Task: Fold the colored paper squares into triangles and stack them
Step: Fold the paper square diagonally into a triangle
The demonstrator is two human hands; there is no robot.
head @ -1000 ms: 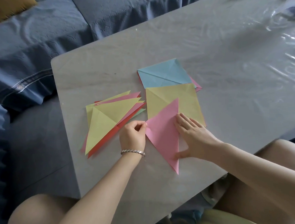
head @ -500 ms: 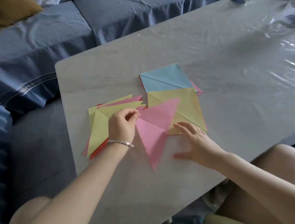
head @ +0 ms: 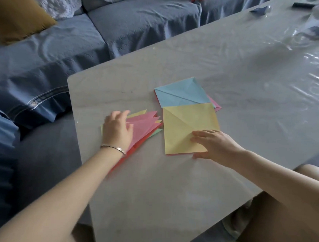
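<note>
A stack of folded paper triangles [head: 146, 125] lies near the table's left edge, with a pink triangle on top. My left hand [head: 118, 129] rests flat on that stack with its fingers spread. Right of it lies a yellow square [head: 184, 123] creased along one diagonal, with a red sheet under it. My right hand [head: 212, 143] lies on the yellow square's near right corner with straight fingers. Behind it sits a blue square [head: 181, 92] on top of further sheets, pink and red edges showing.
The grey table [head: 244, 80] has a clear plastic cover. Its left edge [head: 74, 124] and near edge are close to the papers. A blue sofa [head: 78, 42] with a mustard cushion [head: 17, 19] stands behind. Small dark items [head: 302, 4] sit at the far right.
My left hand has carried the pink triangle leftward and laid it on the triangle stack. My right hand has shifted onto the yellow square. The camera view has tilted up.
</note>
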